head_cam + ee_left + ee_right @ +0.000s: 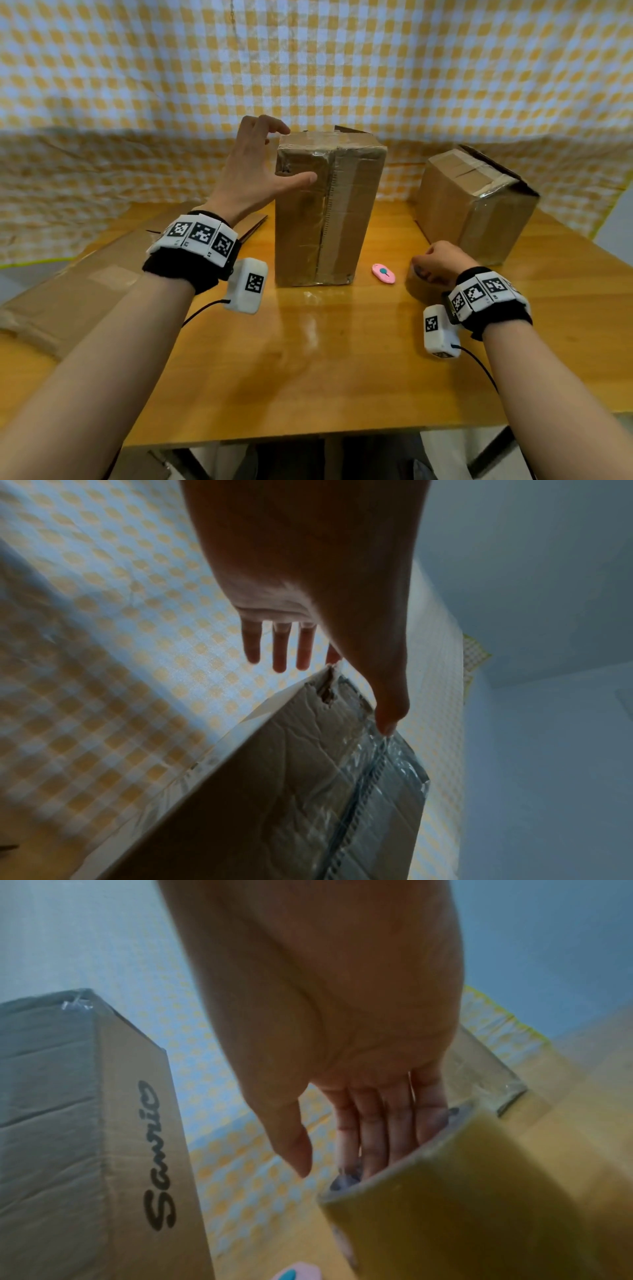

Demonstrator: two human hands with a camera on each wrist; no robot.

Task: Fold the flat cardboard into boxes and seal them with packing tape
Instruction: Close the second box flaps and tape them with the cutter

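Standing box (pixel 325 209) beside spread left grip (pixel 255 168); tape roll (pixel 423 286) under right grip's (pixel 442 262) inserted fingers.

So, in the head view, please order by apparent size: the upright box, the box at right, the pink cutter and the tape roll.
1. Upright box, the largest.
2. Box at right; it stands farther back, so the true difference is uncertain.
3. Tape roll, partly hidden by the right hand.
4. Pink cutter, the smallest.
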